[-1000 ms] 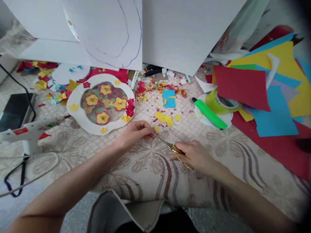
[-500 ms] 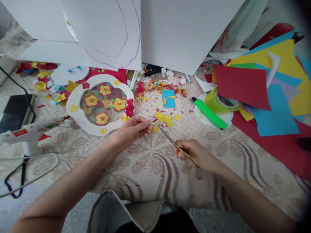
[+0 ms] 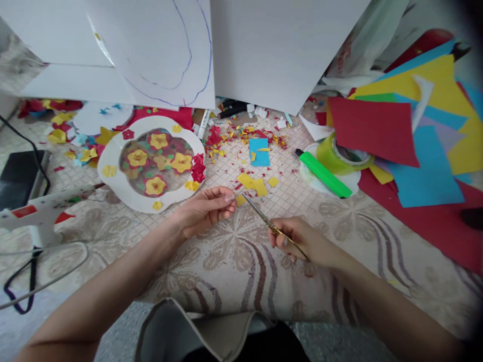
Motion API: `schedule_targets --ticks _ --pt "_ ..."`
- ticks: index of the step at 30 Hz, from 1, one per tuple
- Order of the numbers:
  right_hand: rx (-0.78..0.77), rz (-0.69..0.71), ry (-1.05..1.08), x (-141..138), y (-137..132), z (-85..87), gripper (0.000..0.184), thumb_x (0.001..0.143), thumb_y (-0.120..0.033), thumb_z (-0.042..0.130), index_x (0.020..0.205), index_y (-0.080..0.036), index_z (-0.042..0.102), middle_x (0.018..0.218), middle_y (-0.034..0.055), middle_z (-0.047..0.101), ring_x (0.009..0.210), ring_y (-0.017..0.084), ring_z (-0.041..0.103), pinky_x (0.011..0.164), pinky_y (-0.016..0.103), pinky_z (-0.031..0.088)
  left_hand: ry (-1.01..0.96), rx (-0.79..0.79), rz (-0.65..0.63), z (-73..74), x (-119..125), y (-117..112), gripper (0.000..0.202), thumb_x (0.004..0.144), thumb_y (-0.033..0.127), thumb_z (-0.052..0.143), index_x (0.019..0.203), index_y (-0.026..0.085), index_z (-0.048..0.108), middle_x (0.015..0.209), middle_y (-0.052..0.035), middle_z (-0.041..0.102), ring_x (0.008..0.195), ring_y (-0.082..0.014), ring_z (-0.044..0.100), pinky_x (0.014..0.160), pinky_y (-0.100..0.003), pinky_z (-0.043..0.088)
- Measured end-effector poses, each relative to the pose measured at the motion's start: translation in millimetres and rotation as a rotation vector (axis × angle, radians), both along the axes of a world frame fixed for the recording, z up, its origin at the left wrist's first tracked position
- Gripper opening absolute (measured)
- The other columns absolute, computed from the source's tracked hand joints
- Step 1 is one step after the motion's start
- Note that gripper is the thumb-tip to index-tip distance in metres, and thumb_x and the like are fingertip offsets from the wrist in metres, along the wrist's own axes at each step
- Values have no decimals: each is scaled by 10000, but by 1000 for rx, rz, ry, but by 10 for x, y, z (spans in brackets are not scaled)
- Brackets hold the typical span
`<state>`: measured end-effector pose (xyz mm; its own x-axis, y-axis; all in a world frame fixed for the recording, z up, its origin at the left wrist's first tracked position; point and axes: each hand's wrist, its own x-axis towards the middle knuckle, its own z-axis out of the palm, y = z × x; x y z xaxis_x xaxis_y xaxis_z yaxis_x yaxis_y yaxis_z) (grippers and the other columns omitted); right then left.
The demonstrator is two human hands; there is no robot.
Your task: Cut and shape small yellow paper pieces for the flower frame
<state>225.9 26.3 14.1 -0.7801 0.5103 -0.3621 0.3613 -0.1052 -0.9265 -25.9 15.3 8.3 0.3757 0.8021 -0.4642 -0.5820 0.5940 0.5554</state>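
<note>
- The scissors (image 3: 265, 218) could nick the left hand (image 3: 206, 208) if they slip: their tips point toward its fingers, just beside them.
- Slim silver blades, gold handles; they slant over the cloth (image 3: 234, 261), between the hands.
- Right hand (image 3: 300, 239) grips them; left pinches closed, contents unclear.

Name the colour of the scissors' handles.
The scissors' handles are gold, seen best in the head view.

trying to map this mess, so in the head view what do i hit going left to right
Glue gun → white frame with paper flowers → left hand → right hand holding scissors → large blue sheet.
</note>
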Motion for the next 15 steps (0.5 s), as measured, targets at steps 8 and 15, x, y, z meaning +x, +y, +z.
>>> schedule_targets --ticks 8,15 --pt "89 28 -15 -35 5 98 618 828 -738 372 741 -139 494 588 -22 406 509 89 337 450 206 250 19 -52 27 25 -2 8 78 793 56 609 792 110 665 728 -32 684 636 -78 657 607 -135 554" --pt "149 54 -80 -29 2 69 619 829 -737 373 695 -144 487 578 -23 380 521 102 323 467 231 229 66 -2 -5 19 14 -7 42 784 89 634 817 106 654 733 -34 673 630 -78 636 597 -146 537"
